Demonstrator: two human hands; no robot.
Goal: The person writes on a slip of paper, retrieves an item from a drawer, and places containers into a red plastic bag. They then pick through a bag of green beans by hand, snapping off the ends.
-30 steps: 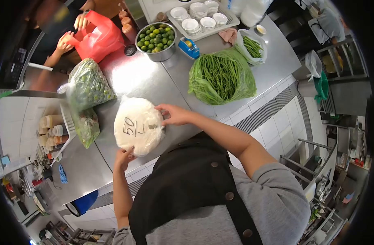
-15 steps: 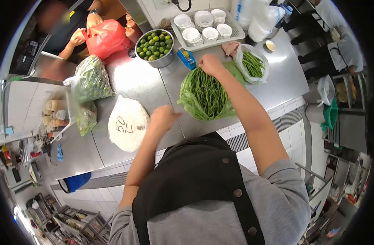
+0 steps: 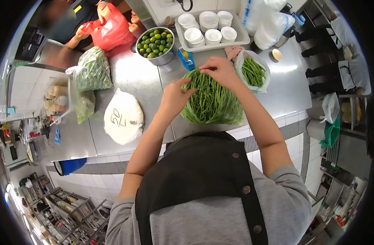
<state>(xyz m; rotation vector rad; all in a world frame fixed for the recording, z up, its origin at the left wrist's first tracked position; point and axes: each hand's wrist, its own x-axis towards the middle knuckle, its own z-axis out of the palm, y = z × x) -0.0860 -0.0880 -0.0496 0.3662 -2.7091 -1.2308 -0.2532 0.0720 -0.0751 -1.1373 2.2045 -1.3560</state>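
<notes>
A thin green plastic bag [image 3: 232, 117] full of green beans [image 3: 209, 96] lies in front of me on the steel counter. My left hand [image 3: 175, 94] is at the bag's left edge, its thumb and fingers apart over the outer beans. Above the far end of the beans, my right hand [image 3: 221, 71] has its fingertips pinched together; what is between them is too small to make out. To the right, a white plastic bag [image 3: 265, 81] holds more green beans [image 3: 252, 72]. A blue tape dispenser [image 3: 186, 60] stands just beyond the beans.
A metal pot [image 3: 162, 58] of limes, a grey tray [image 3: 242, 38] of stacked white bowls and a small cup [image 3: 277, 54] stand behind. Left are a round white bundle [image 3: 123, 116] marked 50 and bagged greens [image 3: 93, 69]. Another person handles a red bag [image 3: 109, 30].
My left hand has moved right and away from me, from the bare counter to the bag's left edge. My right hand stays at the far end of the beans. The view has shifted slightly.
</notes>
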